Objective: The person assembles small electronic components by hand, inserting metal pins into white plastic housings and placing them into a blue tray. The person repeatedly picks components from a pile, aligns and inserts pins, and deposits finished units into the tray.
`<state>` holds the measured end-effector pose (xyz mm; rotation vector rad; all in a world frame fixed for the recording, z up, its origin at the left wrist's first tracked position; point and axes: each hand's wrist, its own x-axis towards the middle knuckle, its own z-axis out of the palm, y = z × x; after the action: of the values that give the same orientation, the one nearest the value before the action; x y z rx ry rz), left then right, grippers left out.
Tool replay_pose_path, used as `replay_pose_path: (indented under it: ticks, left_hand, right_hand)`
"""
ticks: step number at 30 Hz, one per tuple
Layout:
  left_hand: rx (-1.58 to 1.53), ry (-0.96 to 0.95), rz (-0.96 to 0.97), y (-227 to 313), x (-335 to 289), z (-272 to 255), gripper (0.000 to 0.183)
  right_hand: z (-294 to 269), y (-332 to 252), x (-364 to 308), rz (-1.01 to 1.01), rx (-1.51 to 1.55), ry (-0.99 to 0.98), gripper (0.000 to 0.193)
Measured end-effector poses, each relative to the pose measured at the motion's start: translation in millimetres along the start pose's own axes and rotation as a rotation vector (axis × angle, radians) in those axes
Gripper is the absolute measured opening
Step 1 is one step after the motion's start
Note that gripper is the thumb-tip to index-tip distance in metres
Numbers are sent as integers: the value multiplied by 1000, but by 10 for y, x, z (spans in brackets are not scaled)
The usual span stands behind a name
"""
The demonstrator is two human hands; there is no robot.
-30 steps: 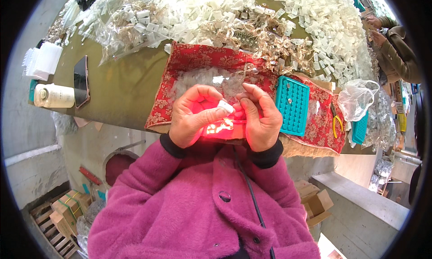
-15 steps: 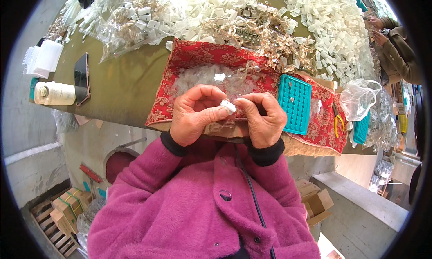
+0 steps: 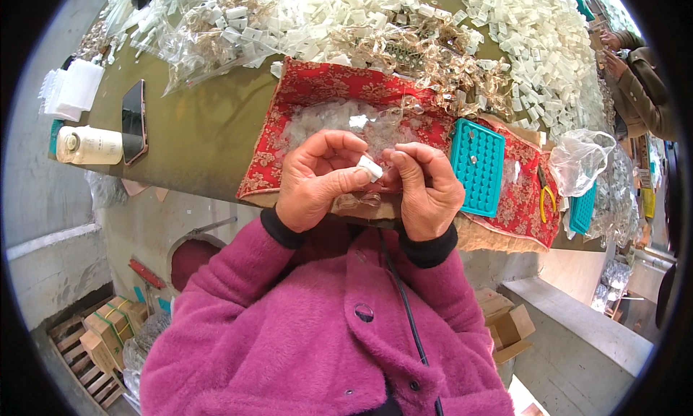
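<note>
Between thumb and fingertips, my left hand pinches a small white plastic block. Just to its right, my right hand has thumb and forefinger pressed together close to the block; what lies in that pinch is too small to make out. Both hands are above the near edge of a red floral cloth. Beyond my fingers, a heap of clear plastic bits lies on the cloth. A teal tray with rows of small pockets rests right of my right hand, with a few tiny pieces on it.
Heaps of whitish plastic blocks and gold-coloured strips cover the table's far side. Yellow-handled pliers and a clear bag lie right. A phone and white bottle are left. Another person's sleeve shows far right.
My right fingertips have shifted slightly up, away from the block. The block stays in my left hand, tilted a little differently. The whole view has shifted slightly.
</note>
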<state>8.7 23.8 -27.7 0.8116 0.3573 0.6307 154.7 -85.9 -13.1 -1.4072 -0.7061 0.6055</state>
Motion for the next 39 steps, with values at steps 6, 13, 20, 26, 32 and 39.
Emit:
replay_pose_path:
  ticks: [6, 13, 20, 26, 32, 39]
  left_hand:
    - [67, 50, 45, -22, 4, 15, 30]
    - [-5, 22, 22, 11, 0, -68, 21]
    - [-32, 32, 30, 6, 20, -85, 19]
    - [-28, 72, -1, 12, 15, -65, 22]
    - [-83, 59, -21, 24, 24, -76, 23]
    - [-141, 27, -57, 26, 56, -83, 23]
  right_hand:
    - [22, 2, 81, -350, -237, 14, 20]
    - [44, 11, 27, -136, -66, -59, 15]
    - [78, 3, 57, -232, -150, -91, 9]
    - [77, 5, 39, -178, -213, -96, 8]
    - [51, 5, 41, -273, -312, -106, 10]
    - [70, -5, 56, -326, -212, -64, 13]
